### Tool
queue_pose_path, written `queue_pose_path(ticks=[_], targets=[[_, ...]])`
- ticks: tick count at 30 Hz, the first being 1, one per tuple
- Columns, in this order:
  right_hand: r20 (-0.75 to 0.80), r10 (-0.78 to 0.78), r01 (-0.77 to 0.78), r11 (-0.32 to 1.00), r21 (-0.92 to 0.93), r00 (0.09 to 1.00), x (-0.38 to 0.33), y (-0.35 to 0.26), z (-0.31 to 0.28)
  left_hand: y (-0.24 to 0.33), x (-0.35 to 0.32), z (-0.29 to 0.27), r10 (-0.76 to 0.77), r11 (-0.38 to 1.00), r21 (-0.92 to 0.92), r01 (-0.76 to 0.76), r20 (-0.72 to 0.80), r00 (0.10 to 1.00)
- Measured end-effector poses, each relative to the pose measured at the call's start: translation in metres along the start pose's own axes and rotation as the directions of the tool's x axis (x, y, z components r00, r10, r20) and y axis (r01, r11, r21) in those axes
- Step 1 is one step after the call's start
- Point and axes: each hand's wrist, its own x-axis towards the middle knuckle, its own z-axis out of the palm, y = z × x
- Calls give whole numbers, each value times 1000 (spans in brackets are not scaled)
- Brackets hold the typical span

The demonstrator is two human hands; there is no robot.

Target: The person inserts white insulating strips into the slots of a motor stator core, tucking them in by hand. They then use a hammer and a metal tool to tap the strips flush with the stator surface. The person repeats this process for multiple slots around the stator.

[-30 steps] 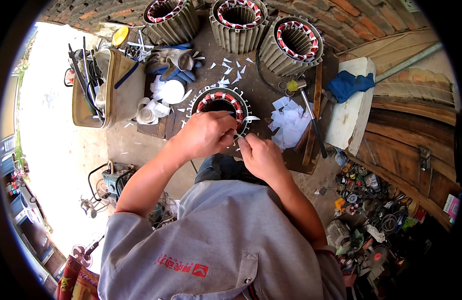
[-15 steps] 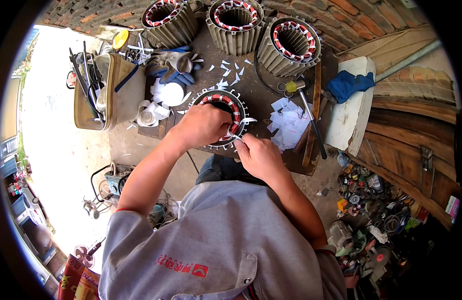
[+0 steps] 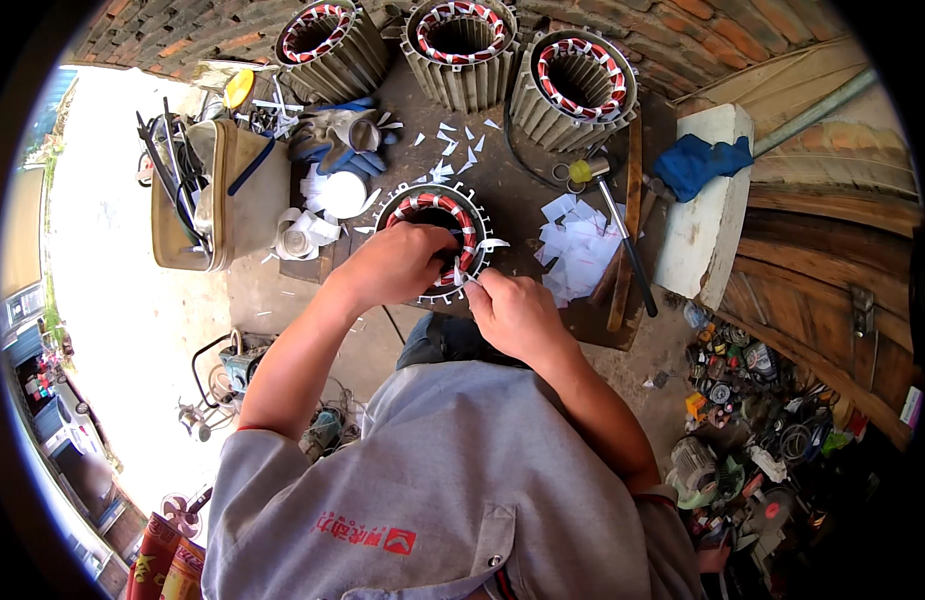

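Workbench: dark, scuffed flat top [image 3: 508, 190], scattered with white offcuts [image 3: 449, 148].
Tub: cream plastic [image 3: 253, 205], deep and rounded at the corners, tilted at the bench's left side, long black tools poking out.
Slab: pale, rough-faced block [image 3: 708, 225] by the right edge, a crumpled blue cloth [image 3: 698, 166] draped on it.
Finned housings: three ribbed metal cylinders [image 3: 465, 88] along the back, each topped with a red coil ring bound in white.
Stator: round, dark-rimmed core [image 3: 469, 207] at the near edge, edged with small white tabs; inside sits its red winding [image 3: 470, 235], wrapped crosswise in white.
Hammer: slim metal shaft [image 3: 616, 210], black grip, lying at the right.
Gloves: grey and blue fabric [image 3: 343, 138], rumpled in a heap.
Left hand: curled over the stator [image 3: 405, 262], fingertips hidden within the ring; cannot tell whether it grips anything.
Right hand: thumb and forefinger pinching a narrow white strip [image 3: 460, 273] at the stator's near-right rim [image 3: 513, 308].
Paper squares: thin, flat white sheets [image 3: 578, 245], loosely overlapped left of the hammer.
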Motion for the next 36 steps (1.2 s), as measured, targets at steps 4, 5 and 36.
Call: queue_pose_path(ticks=[4, 5, 36], targets=[[-14, -17, 17, 1000, -23, 1000, 0, 1, 0, 0, 6, 0, -17, 993, 117, 11, 44, 999], [-2, -6, 6, 1000, -22, 1000, 0, 2, 0, 2, 7, 0, -43, 990, 138, 37, 44, 998], [91, 329, -245, 464, 851, 940, 28, 18, -23, 9, -25, 52, 62, 993, -61, -100, -452, 890]])
